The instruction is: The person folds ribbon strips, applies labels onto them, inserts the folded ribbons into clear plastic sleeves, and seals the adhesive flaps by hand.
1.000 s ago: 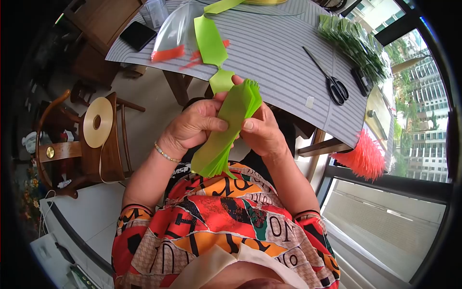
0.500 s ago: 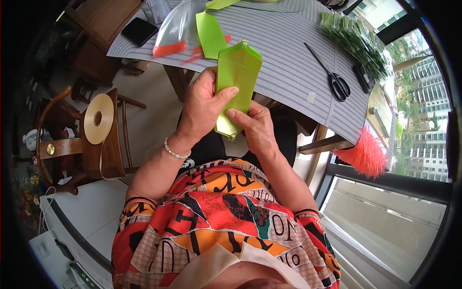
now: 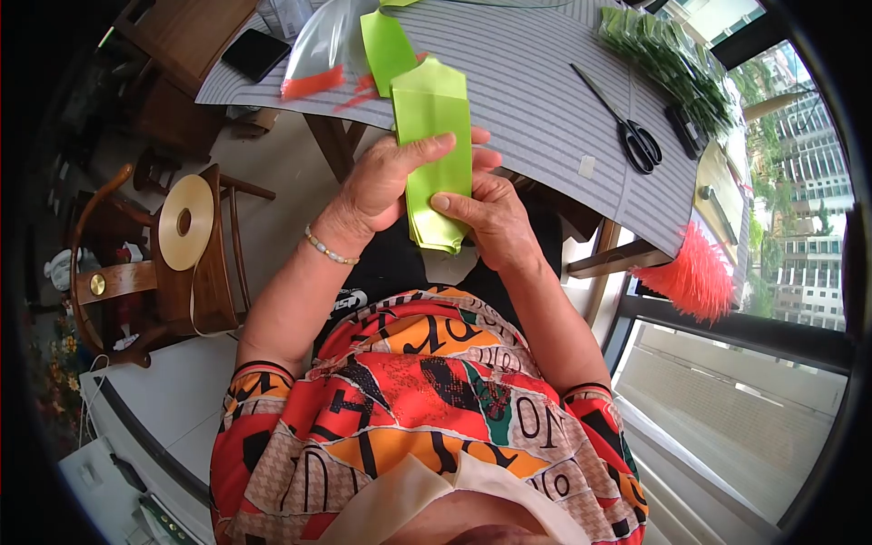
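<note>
A stack of lime-green folded sheets (image 3: 434, 118), with pointed ends and layered lower edges, is held upright over my lap, near the table's front edge. My left hand (image 3: 386, 177), a beaded bracelet at its wrist, wraps around the left side. Its thumb lies across the front, and fingertips show past the right edge. Lower down, my right hand (image 3: 495, 213) grips the right side with its thumb pressed on the front; its other fingers are mostly hidden behind. Another lime-green piece (image 3: 387, 54) lies on the table just beyond the stack.
On the striped tablecloth (image 3: 527, 100) are black scissors (image 3: 640, 145), green packets (image 3: 668, 73), a clear bag with red strips (image 3: 313, 80) and a dark flat device (image 3: 257, 54). Red fringe (image 3: 695, 282) hangs at the right corner. A ribbon roll (image 3: 186, 222) rests on the wooden chair (image 3: 227, 263).
The stack has shifted slightly left and turned flatter toward me. My left thumb has moved up and farther across it, and fingertips now show beyond its right edge.
</note>
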